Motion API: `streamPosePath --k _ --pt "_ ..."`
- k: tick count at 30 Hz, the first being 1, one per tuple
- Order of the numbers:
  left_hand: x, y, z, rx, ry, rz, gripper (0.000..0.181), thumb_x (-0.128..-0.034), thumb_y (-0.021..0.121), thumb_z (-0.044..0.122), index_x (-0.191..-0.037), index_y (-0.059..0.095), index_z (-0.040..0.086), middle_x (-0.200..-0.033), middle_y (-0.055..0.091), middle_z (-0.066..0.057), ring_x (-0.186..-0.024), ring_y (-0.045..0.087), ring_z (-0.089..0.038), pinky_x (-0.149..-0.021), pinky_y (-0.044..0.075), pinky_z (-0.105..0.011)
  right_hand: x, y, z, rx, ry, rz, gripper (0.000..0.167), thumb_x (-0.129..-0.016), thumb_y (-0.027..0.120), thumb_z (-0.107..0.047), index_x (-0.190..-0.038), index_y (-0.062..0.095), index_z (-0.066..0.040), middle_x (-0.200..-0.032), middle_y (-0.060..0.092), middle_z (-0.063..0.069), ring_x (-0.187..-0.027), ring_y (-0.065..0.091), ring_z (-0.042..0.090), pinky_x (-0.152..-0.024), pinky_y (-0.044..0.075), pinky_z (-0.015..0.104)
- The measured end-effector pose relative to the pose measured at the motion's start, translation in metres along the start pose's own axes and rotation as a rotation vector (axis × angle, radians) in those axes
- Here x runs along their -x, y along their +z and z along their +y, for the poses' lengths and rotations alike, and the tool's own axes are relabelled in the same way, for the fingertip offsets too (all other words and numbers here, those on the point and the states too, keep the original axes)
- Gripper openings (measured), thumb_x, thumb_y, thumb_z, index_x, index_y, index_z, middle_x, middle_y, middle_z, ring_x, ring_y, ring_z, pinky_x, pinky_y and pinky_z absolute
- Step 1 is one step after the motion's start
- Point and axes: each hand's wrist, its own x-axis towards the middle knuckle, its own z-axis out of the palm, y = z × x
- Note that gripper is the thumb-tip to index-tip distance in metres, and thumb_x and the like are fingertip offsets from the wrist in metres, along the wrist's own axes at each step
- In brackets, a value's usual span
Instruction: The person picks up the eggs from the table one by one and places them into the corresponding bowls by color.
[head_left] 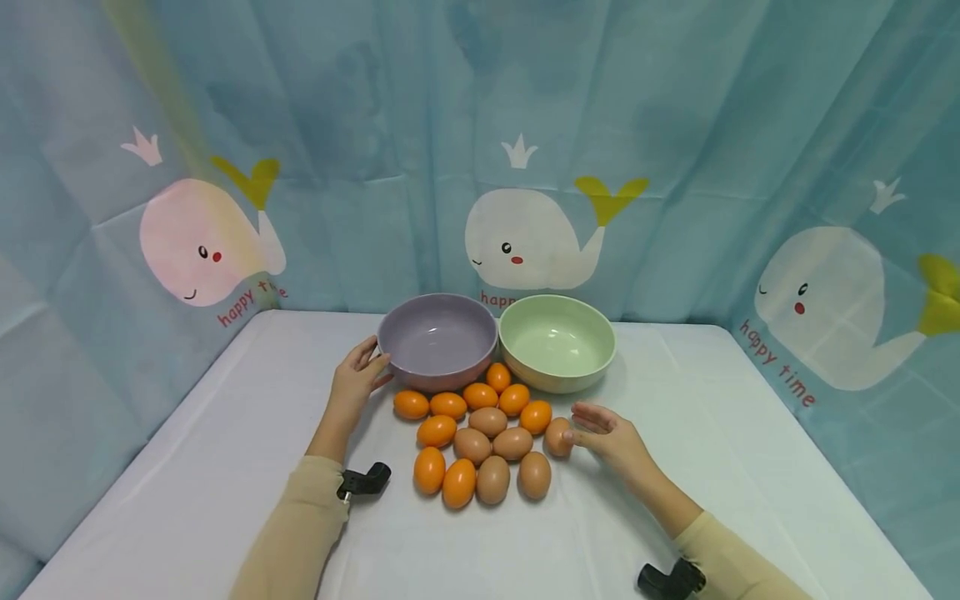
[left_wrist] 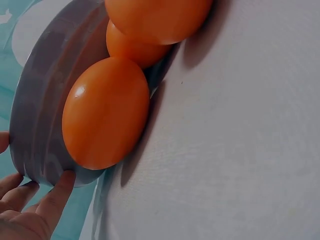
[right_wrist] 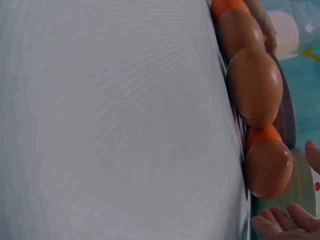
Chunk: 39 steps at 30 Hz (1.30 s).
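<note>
A purple bowl [head_left: 437, 337] and a green bowl [head_left: 557, 342] stand side by side at the back of the table. My left hand [head_left: 356, 379] is at the purple bowl's left side, its fingertips touching the outer wall in the left wrist view. In front of the bowls lies a cluster of orange eggs [head_left: 437, 432] and brown eggs [head_left: 512, 443], several of each. My right hand [head_left: 611, 437], fingers loosely spread, is beside the rightmost brown egg [head_left: 557, 437]. The thumb overlaps that egg's edge in the head view; in the right wrist view [right_wrist: 268, 168] no finger is curled round it.
The table [head_left: 735, 467] has a white cover. A blue curtain [head_left: 375, 167] printed with whales hangs close behind and along both sides. A black wrist device [head_left: 365, 481] sits on the left sleeve, and another black device [head_left: 671, 579] on the right.
</note>
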Motion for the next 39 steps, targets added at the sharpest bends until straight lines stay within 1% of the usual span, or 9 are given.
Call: streamPosePath --k 4,9,14,18,24,28,31,36,39 --pt "0.001 0.004 -0.002 0.019 0.0 0.014 0.063 -0.1021 0.057 0.018 -0.157 0.027 0.006 -0.165 0.023 -0.009 -0.146 0.038 -0.026 -0.105 0.052 -0.036 0.001 0.001 0.001 -0.002 0.003 -0.001 0.065 -0.089 0.076 -0.02 -0.144 0.048 0.001 -0.146 0.053 0.019 -0.137 0.051 0.033 -0.12 0.039 0.048" --pt "0.001 0.007 -0.006 0.033 0.0 0.023 0.062 -0.1019 0.057 0.016 -0.156 0.028 0.007 -0.165 0.025 -0.009 -0.145 0.04 -0.025 -0.107 0.05 -0.041 0.001 0.002 0.003 -0.002 0.017 -0.005 0.064 -0.088 0.077 -0.019 -0.142 0.05 0.002 -0.144 0.055 0.02 -0.134 0.053 0.033 -0.117 0.043 0.046" --pt "0.004 0.008 -0.008 0.042 -0.011 0.015 0.063 -0.1019 0.057 0.017 -0.157 0.027 0.007 -0.165 0.024 -0.009 -0.146 0.038 -0.025 -0.11 0.048 -0.044 0.001 0.005 0.006 0.038 0.037 -0.003 0.064 -0.086 0.079 -0.023 -0.139 0.053 0.002 -0.142 0.057 0.02 -0.132 0.055 0.034 -0.113 0.048 0.046" --pt "0.003 0.008 -0.008 0.045 -0.003 0.015 0.063 -0.102 0.057 0.017 -0.157 0.028 0.007 -0.165 0.024 -0.009 -0.146 0.038 -0.025 -0.11 0.048 -0.044 -0.001 0.007 0.006 0.056 0.037 -0.006 0.063 -0.085 0.08 -0.021 -0.138 0.054 0.001 -0.141 0.058 0.019 -0.13 0.056 0.034 -0.112 0.049 0.046" --pt "0.001 0.006 -0.008 0.048 0.022 0.012 0.062 -0.1021 0.057 0.017 -0.156 0.028 0.007 -0.165 0.024 -0.01 -0.147 0.037 -0.025 -0.109 0.049 -0.043 -0.003 0.008 0.006 0.062 0.032 -0.019 0.063 -0.084 0.08 -0.018 -0.138 0.054 0.002 -0.14 0.058 0.019 -0.129 0.057 0.033 -0.108 0.053 0.041" --pt "0.001 0.005 -0.008 0.048 0.012 0.012 0.063 -0.1021 0.057 0.017 -0.157 0.028 0.007 -0.165 0.024 -0.009 -0.147 0.037 -0.024 -0.109 0.049 -0.042 -0.003 0.008 0.005 0.082 0.031 -0.009 0.062 -0.083 0.081 -0.017 -0.136 0.056 0.001 -0.138 0.06 0.019 -0.126 0.058 0.032 -0.098 0.055 0.033" --pt "0.001 0.005 -0.008 0.044 0.008 0.017 0.063 -0.1021 0.057 0.018 -0.157 0.028 0.007 -0.165 0.024 -0.009 -0.147 0.037 -0.024 -0.108 0.049 -0.041 -0.002 0.009 0.005 0.093 0.028 -0.005 0.06 -0.083 0.081 -0.018 -0.135 0.058 0.001 -0.137 0.061 0.018 -0.124 0.059 0.031 -0.095 0.055 0.031" --pt "0.001 0.004 -0.006 0.028 0.003 0.021 0.062 -0.1024 0.056 0.019 -0.157 0.028 0.008 -0.165 0.024 -0.008 -0.147 0.038 -0.024 -0.106 0.051 -0.038 -0.002 0.01 0.004 0.101 0.027 0.005 0.057 -0.083 0.08 -0.017 -0.133 0.059 0.002 -0.136 0.062 0.018 -0.125 0.06 0.031 -0.102 0.055 0.038" --pt "0.001 0.004 -0.006 0.026 0.01 0.015 0.062 -0.1027 0.055 0.018 -0.157 0.027 0.007 -0.166 0.023 -0.009 -0.147 0.037 -0.026 -0.107 0.05 -0.038 -0.001 0.01 0.004 0.108 0.03 0.014 0.057 -0.084 0.08 -0.019 -0.133 0.06 0.001 -0.135 0.063 0.018 -0.124 0.06 0.03 -0.102 0.056 0.039"
